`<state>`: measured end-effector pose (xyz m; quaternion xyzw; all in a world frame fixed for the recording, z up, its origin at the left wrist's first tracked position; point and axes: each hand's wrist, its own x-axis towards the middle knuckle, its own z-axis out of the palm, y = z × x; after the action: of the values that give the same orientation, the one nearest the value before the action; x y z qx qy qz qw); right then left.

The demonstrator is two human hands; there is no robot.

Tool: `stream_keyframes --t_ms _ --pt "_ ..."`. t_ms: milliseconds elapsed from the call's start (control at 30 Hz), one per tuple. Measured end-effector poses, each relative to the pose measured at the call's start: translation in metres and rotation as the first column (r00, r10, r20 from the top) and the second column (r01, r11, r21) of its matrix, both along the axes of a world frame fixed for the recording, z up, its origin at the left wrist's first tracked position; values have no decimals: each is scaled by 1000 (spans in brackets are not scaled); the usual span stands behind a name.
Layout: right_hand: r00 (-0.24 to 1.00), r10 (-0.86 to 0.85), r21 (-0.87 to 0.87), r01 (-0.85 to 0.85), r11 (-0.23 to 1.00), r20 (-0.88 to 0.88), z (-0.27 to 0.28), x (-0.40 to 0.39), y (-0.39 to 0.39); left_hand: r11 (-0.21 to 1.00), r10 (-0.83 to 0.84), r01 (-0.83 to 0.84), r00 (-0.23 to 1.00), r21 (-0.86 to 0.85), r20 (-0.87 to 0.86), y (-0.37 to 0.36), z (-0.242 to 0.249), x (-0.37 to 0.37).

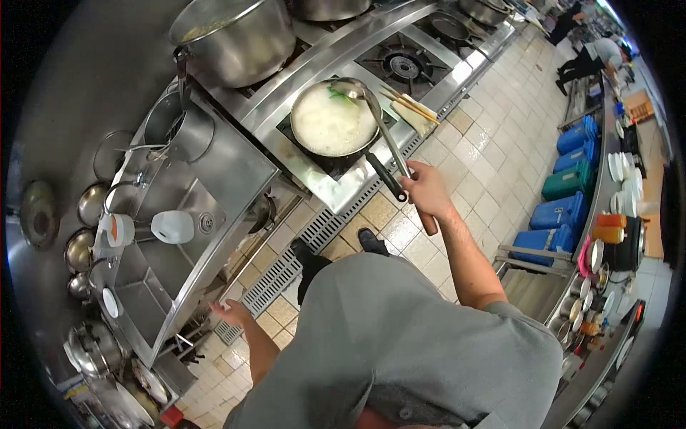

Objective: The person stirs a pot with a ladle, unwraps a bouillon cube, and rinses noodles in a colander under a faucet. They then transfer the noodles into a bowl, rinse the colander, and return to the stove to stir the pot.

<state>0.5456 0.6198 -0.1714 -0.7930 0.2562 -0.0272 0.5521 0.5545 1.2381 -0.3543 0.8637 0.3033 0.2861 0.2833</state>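
Note:
My right hand (423,187) is closed around the handle of a long metal ladle (388,137) with a wooden grip end. The ladle's bowl dips into the far side of a frying pan (294,132) on the front burner. White, foamy liquid (329,121) fills the pan, with some green leaves (336,94) near the ladle. The pan's black handle (384,176) points toward me, close beside my right hand. Low on the left, my left hand (232,312) hangs near the sink's front edge, its fingers apart and holding nothing.
A big steel pot (236,53) stands behind the pan. Chopsticks (411,106) lie over a folded cloth (414,118) on the stove's right. On the left is a steel sink (189,243) with a white jug (172,227). Blue bins (550,218) line the right; a person (597,58) stands far off.

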Motion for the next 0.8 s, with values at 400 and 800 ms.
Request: stream_keyframes --t_ms 400,800 --pt "998 -19 926 58 373 -54 -18 9 -26 468 -96 -570 728 -676 -679 35 -72 -241" --pt "1000 -9 940 30 341 -29 -2 0 -36 617 -251 -377 738 -691 -627 -18 -46 -190"
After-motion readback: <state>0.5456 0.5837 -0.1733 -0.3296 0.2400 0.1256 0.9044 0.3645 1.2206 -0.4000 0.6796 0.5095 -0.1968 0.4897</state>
